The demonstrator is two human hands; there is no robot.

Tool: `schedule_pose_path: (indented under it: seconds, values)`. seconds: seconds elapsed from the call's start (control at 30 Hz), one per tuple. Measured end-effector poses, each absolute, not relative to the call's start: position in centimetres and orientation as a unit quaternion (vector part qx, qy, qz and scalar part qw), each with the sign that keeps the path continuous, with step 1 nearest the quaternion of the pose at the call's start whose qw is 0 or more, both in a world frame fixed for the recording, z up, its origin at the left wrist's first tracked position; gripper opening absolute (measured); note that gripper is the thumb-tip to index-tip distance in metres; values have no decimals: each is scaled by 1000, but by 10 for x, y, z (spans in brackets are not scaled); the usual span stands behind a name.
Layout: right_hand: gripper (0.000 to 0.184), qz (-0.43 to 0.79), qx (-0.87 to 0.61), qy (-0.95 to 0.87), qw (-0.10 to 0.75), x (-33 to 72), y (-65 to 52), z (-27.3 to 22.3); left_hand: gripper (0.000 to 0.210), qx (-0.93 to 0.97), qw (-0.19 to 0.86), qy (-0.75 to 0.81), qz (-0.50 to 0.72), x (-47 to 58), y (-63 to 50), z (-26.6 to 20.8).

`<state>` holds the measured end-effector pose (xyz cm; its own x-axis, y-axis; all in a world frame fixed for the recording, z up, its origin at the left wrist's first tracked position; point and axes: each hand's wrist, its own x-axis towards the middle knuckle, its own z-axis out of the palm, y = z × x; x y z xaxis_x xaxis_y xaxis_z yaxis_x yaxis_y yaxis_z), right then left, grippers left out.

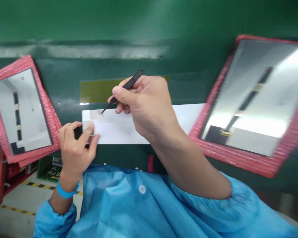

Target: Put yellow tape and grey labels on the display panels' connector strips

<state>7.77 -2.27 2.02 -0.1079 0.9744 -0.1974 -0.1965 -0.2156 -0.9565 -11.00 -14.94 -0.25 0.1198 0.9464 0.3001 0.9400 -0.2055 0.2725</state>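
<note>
Black tweezers [134, 80] are pinched between the thumb and fingers of my right hand [150, 104]. Their tip points down-left at a pale grey film piece [96, 114] on a long white strip [119, 132]. My left hand [76, 142] rests at the strip's left end, fingers apart, with fingertips on or close to more greyish pieces there. Nothing shows held in it. My right forearm hides part of the strip.
Pink bubble-wrap sheets [238, 164] carry a shiny display panel [253, 105] at right. Another panel [32, 122] on pink wrap lies at left. A yellow gridded sheet [96, 91] lies behind the strip on the green table [188, 66]. A green crate [46, 170] stands below the table.
</note>
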Motion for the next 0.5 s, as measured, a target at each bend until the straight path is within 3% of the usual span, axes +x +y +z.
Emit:
schedule_pose_path:
  seconds: [0.13, 0.27, 0.37, 0.5]
  values:
    - [27, 558, -488, -425, 520, 151, -21, 28, 43, 757, -2, 620, 208, -125, -145, -7]
    - [42, 460, -556, -409, 559, 254, -34, 27, 60, 748, -42, 592, 297, -129, -137, -11]
    - [47, 399, -600, -390, 574, 312, -52, 19, 59, 755, -20, 571, 323, -95, -136, 1]
    - [43, 413, -600, -370, 577, 341, -68, 9, 44, 821, 55, 469, 319, 0, -130, 17]
